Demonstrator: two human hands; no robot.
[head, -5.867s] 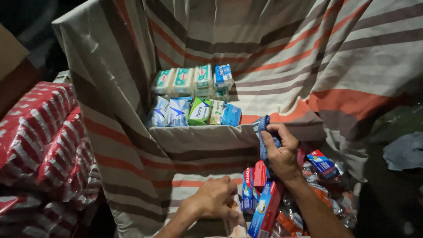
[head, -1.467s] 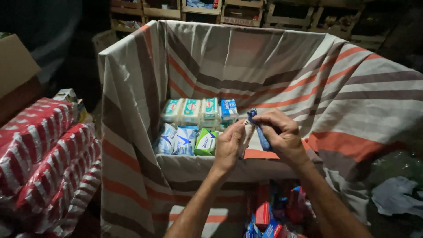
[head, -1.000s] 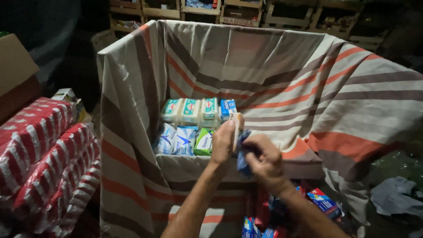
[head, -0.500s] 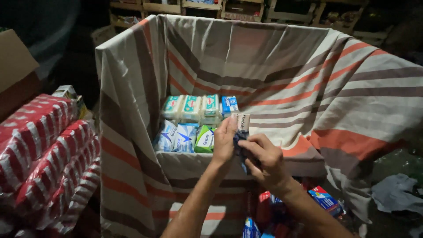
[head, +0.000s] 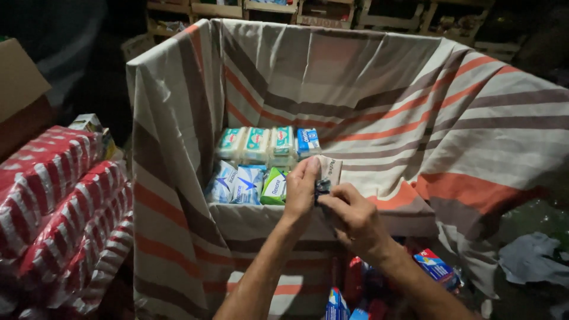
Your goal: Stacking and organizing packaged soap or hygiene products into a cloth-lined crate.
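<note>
A large box lined with grey, white and orange striped cloth [head: 379, 112] fills the centre and right of the frame, its cloth draped over all four walls and hanging down the near side. At the left edge stands a stack of red-and-white striped plastic-wrapped bundles [head: 56, 207], with a brown cardboard carton [head: 21, 95] above it in the upper left. Dark wooden crates [head: 332, 12] run along the top edge. A crumpled grey-blue rag [head: 530, 261] lies at lower right.

Inside the box, against its back left corner, sit two rows of small wrapped soap bars [head: 261, 163]: pale green and white packets behind, with one blue packet at their right end; blue-white packets and one green packet in front.

Below the box's near wall, at lower centre, lies a heap of red and blue small packets [head: 415, 278], partly hidden by the forearms.

The left hand [head: 301, 192] is raised over the near wall of the box, fingers [head: 308, 169] closed on a small pale beige wrapped packet [head: 330, 170], which stands just right of the green packet and above the cloth-covered rim. The right hand [head: 355, 216] meets it from lower right, fingers pinched on a small dark blue item [head: 322, 186] directly beneath the beige packet; the two hands touch. Whether the dark item is joined to the beige packet cannot be told.
</note>
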